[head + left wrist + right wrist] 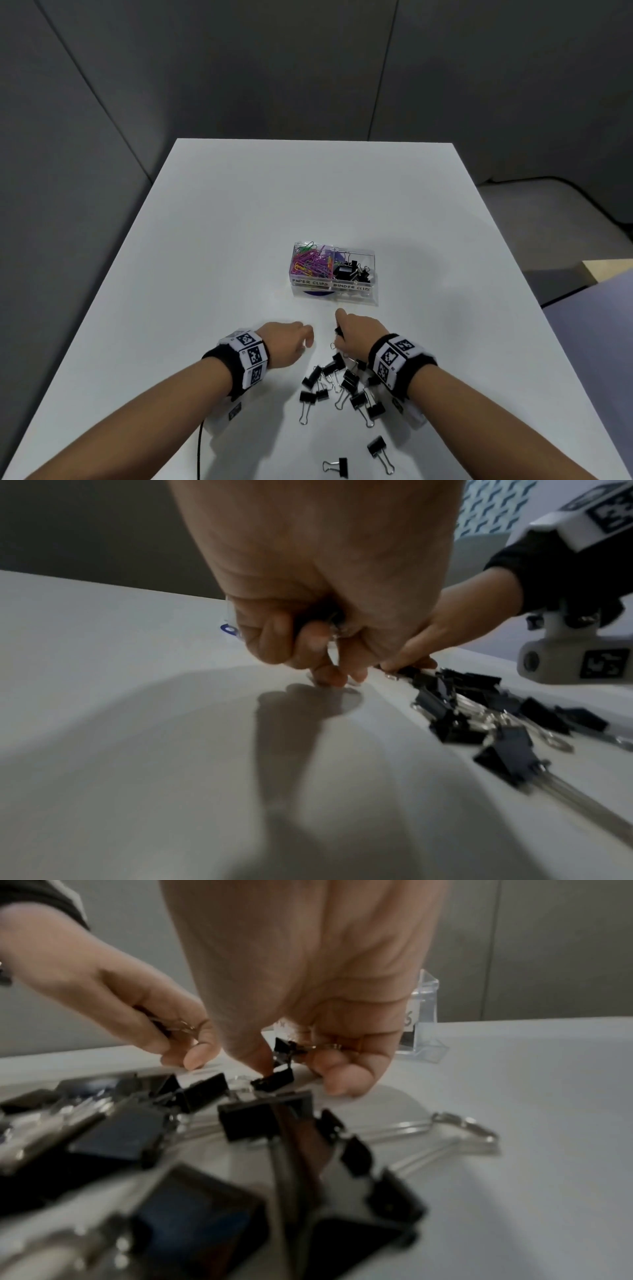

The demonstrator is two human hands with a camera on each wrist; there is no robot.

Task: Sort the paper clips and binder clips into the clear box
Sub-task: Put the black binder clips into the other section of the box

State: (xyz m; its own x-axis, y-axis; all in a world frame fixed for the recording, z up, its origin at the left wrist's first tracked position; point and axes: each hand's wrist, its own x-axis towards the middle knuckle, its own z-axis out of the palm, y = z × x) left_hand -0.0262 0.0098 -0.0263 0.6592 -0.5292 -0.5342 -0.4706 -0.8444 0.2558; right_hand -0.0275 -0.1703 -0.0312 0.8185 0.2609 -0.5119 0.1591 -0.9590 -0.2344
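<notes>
Head view: white table (212, 240) w/ a clear box (334, 274) near the middle – left compartment, labelled PAPER CLIPS, holds coloured paper clips (310, 262); right one, labelled BINDER CLIPS, holds black binder clips (351, 270). The box's long axis runs left-right across the table. A loose pile of binder clips (342, 383) lies on the near side between the two forearms, handles pointing every which way; two strays (378, 452) sit nearer the table edge. Both wrists wear marker bands (248, 359). A black cable (199, 448) trails off the near edge. Left hand (286, 342) is knuckles-up, fingers curled down at the tabletop. Right hand (359, 334) is at the pile's far end, just short of the box, fingers curled on a binder clip (338, 331).

Left wrist view: left hand (308, 593) points down, fingertips (329, 677) bunched and touching the table – something dark and metallic shows inside the curl, but can't tell what. The pile is at right, blurred.

Right wrist view: right hand (308, 988) points down, thumb and fingers pinching a black clip by its wire handle (322, 1046), the clip hanging just above the table. The pile fills the foreground and hides the table beneath it. The box's corner (424, 1010) shows behind the hand.
</notes>
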